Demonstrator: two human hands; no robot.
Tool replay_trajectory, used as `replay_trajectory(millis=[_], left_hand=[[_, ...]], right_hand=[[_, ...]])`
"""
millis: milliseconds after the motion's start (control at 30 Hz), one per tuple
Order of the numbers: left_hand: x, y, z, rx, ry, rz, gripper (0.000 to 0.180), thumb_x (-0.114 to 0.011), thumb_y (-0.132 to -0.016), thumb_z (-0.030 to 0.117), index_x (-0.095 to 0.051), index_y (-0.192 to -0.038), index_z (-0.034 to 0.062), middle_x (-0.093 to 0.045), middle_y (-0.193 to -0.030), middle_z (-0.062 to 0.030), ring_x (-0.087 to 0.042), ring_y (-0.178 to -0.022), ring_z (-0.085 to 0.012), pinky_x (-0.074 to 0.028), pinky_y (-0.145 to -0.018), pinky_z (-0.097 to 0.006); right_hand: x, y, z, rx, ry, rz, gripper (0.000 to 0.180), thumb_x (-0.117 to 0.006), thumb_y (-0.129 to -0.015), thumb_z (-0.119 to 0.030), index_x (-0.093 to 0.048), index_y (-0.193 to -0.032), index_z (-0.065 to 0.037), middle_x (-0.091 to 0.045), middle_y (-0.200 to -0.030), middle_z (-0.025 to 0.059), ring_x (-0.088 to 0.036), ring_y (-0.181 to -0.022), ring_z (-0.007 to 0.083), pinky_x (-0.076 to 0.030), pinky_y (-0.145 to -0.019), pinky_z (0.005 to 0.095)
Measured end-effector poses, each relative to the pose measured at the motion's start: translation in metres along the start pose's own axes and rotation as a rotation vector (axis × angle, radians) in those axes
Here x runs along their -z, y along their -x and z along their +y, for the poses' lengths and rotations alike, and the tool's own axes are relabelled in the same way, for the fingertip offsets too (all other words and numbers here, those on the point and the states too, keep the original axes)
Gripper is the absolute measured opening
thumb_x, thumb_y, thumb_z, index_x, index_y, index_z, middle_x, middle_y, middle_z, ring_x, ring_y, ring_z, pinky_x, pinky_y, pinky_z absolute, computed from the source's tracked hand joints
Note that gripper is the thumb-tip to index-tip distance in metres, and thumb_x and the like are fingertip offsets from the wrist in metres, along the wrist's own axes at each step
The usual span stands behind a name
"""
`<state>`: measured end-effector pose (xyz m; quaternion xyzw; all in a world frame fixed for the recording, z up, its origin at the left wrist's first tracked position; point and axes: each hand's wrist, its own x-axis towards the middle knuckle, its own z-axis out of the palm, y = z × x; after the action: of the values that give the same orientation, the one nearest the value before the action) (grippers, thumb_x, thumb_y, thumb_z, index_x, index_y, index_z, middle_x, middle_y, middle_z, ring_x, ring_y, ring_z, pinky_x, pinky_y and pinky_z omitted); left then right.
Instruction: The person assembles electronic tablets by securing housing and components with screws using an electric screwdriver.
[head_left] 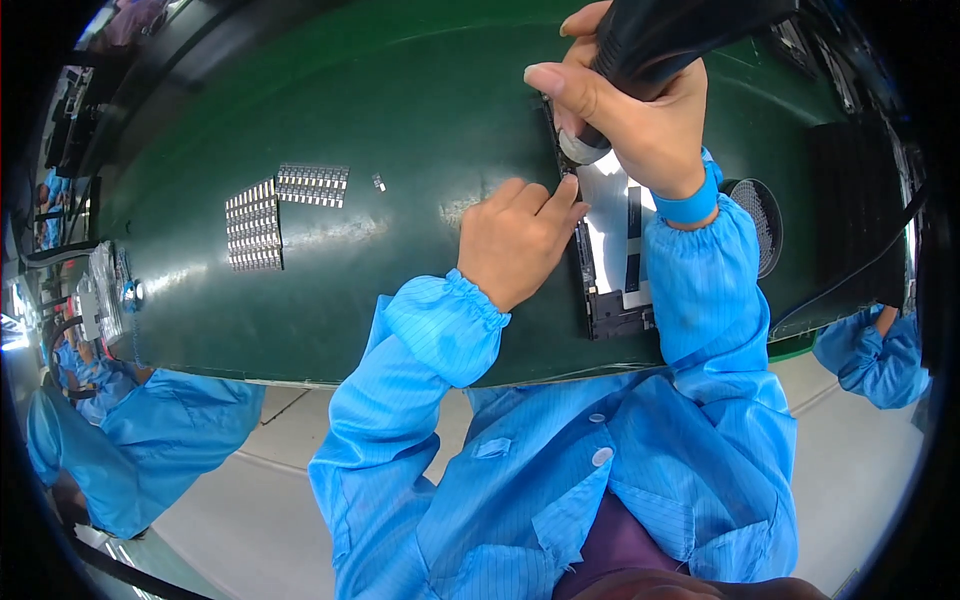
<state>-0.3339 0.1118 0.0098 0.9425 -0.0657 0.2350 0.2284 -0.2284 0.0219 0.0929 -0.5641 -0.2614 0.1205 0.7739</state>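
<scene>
My right hand (640, 120), with a blue band at its wrist, is wrapped around a thick black tool (665, 45) that looks like an electric screwdriver. Its lower end points down at the far left part of a black-framed panel (610, 325) with a shiny silver sheet inside. A pale collar or cap (584, 150) shows beneath the hand. My left hand (520, 235) is at the panel's left edge, index finger and thumb on the frame, the other fingers curled under. Whatever small thing may be between its fingertips is hidden.
Two sheets of small parts in rows (254, 225) lie on the green table (400, 110), with one loose small part (379, 183) beside them. A round black mesh container (756, 225) and dark stacked material (850, 215) are on the right. Blue-sleeved people (150, 440) sit at both sides.
</scene>
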Motion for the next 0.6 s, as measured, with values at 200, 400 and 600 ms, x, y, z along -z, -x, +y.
replay_trajectory(millis=[200, 400, 600], left_hand=[[0.001, -0.001, 0.001, -0.009, 0.014, 0.006, 0.024, -0.07, -0.072, 0.016, -0.066, -0.093, 0.0064, -0.055, -0.061, -0.0041, -0.054, -0.057, -0.0194, -0.044, -0.046, -0.033], [-0.001, -0.001, 0.001, -0.009, 0.023, 0.003, 0.024, -0.07, -0.072, 0.016, -0.066, -0.094, 0.0057, -0.055, -0.061, -0.0049, -0.054, -0.057, -0.02, -0.043, -0.046, -0.033], [0.001, -0.001, 0.0, -0.007, 0.022, -0.014, 0.024, -0.069, -0.072, 0.016, -0.066, -0.093, 0.0051, -0.055, -0.061, -0.0052, -0.054, -0.057, -0.0203, -0.043, -0.046, -0.034]], right_hand=[[0.0, 0.0, -0.001, 0.038, 0.04, -0.015, 0.03, -0.074, -0.071, 0.001, -0.051, -0.091, 0.003, -0.058, -0.059, 0.0042, -0.053, -0.047, 0.0077, -0.041, -0.043, 0.0208], [0.001, 0.001, -0.001, 0.055, 0.077, -0.012, 0.03, -0.074, -0.071, 0.001, -0.052, -0.091, 0.003, -0.058, -0.059, 0.0039, -0.053, -0.049, 0.0069, -0.041, -0.045, 0.0206], [-0.001, 0.0, -0.001, 0.011, 0.078, -0.032, 0.03, -0.074, -0.071, 0.0, -0.052, -0.092, 0.003, -0.058, -0.06, 0.0037, -0.054, -0.051, 0.0069, -0.041, -0.046, 0.02]])
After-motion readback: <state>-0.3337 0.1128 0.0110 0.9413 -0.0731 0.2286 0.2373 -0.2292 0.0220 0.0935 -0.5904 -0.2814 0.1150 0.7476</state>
